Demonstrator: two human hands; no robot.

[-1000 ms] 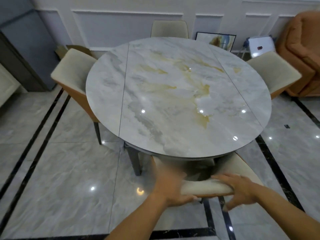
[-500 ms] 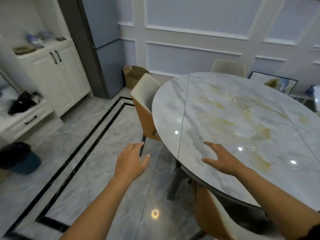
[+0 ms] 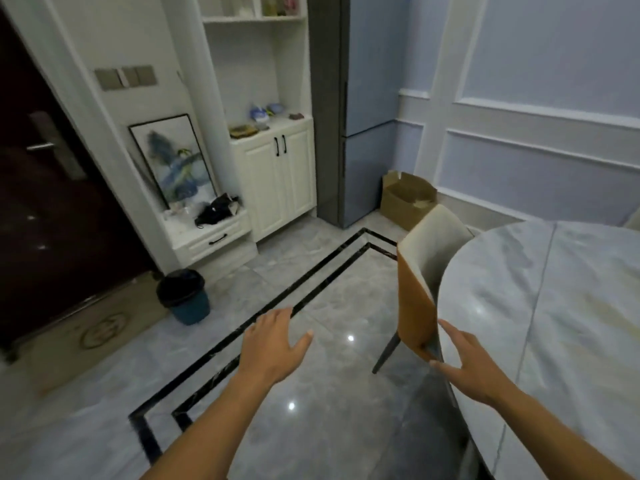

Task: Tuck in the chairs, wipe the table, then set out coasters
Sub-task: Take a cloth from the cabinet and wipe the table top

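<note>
The round marble table [image 3: 554,323] fills the right side of the view. A chair [image 3: 414,299] with an orange back shell and cream inner padding stands against the table's left edge, its dark leg on the floor. My right hand [image 3: 464,362] hovers with spread fingers just below the chair back's near corner, at the table's rim; I cannot tell if it touches the chair. My left hand [image 3: 273,344] floats open over the floor, left of the chair, holding nothing. No coasters or cloth show.
A dark bin [image 3: 183,296] stands on the floor at left beside a dark door [image 3: 45,202]. White cabinets [image 3: 277,178], a framed picture [image 3: 173,161], a tall fridge [image 3: 360,109] and a cardboard box [image 3: 405,199] line the far wall.
The view has swung left from the near chair to the left-side chair. Both hands left the near chair's back, passed over the table edge, and now reach toward the left chair.
</note>
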